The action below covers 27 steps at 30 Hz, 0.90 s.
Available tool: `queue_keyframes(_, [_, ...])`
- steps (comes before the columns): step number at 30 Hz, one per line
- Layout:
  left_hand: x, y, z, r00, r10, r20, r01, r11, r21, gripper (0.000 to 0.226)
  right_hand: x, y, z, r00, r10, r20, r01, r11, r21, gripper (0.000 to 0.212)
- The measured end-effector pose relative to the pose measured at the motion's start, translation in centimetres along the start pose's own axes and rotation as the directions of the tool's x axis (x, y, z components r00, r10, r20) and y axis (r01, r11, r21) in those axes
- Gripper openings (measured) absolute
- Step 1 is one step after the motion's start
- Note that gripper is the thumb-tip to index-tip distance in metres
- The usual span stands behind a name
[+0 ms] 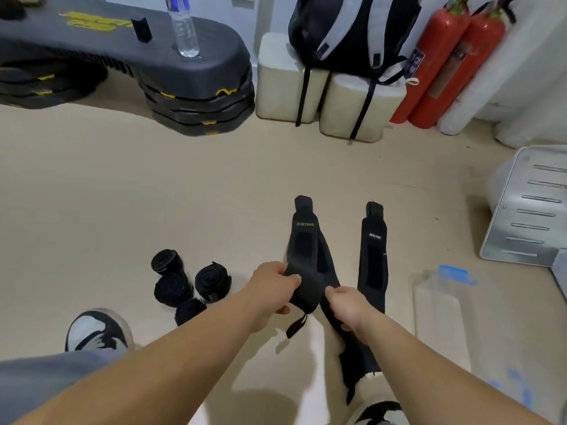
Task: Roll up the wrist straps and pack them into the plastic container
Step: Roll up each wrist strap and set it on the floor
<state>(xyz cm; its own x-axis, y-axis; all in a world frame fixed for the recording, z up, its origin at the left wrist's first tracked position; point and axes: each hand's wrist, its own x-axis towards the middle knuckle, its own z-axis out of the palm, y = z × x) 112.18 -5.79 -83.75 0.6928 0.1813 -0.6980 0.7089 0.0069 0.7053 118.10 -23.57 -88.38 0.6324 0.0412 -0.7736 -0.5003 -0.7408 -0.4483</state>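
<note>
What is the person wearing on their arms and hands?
Nothing that shows. The left hand and right hand are bare, with no gloves, rings, watch or bands visible. The left forearm and right forearm are bare too, and no sleeve reaches into view.

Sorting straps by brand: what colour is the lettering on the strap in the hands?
Yellow-green lettering; head view.

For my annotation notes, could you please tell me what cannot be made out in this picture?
All in the head view:
The strap being rolled: how tightly it is wound, as the left hand and right hand partly cover the roll.
The plastic container: its contents, behind blurred clear walls.
The water bottle: its top, cut off by the upper edge.
The flat strap: its lettering, too small to read.
</note>
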Motion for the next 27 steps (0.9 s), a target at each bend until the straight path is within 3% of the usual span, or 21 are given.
queue_keyframes(4, [1.1, -3.2, 0.4, 0.991, -0.131, -0.022, 0.129, 0.99, -0.058, 0.009, 1.1, 3.9, 0.7, 0.998, 0.052, 0.029, -0.041, 0.954, -0.298, 0.049])
queue_keyframes(6, [2.3, -4.5, 0.9, 0.985, -0.171, -0.015, 0.169, 0.983, -0.065, 0.01, 2.1, 4.7, 0.8, 0.998, 0.049, 0.037, -0.033, 0.939, -0.342, 0.048])
queue_keyframes(11, [5.1, -7.0, 2.6, 0.953, -0.303, 0.025, 0.304, 0.95, -0.067, 0.02, 5.4, 5.1, 0.4, 0.995, 0.096, -0.002, -0.093, 0.961, -0.26, 0.05])
queue_keyframes(14, [6.1, -8.0, 3.9, 0.911, -0.407, 0.059, 0.411, 0.909, -0.068, 0.014, 7.0, 5.5, 0.4, 0.992, 0.126, -0.02, -0.127, 0.975, -0.182, 0.054])
queue_keyframes(19, [7.6, -9.0, 6.1, 0.889, -0.431, 0.155, 0.453, 0.878, -0.155, 0.019, 8.6, 6.0, 0.0, 0.992, 0.087, -0.095, -0.102, 0.98, -0.171, 0.042])
queue_keyframes(24, [9.2, -8.6, 6.5, 0.888, -0.418, 0.192, 0.46, 0.827, -0.323, 0.022, 9.6, 5.6, 1.4, 0.968, 0.24, 0.072, -0.245, 0.967, 0.07, 0.025])
queue_keyframes(27, [9.4, -9.2, 5.9, 0.897, -0.412, 0.158, 0.441, 0.837, -0.324, 0.022, 9.8, 6.0, 2.6, 0.939, 0.304, 0.16, -0.316, 0.947, 0.054, 0.029])
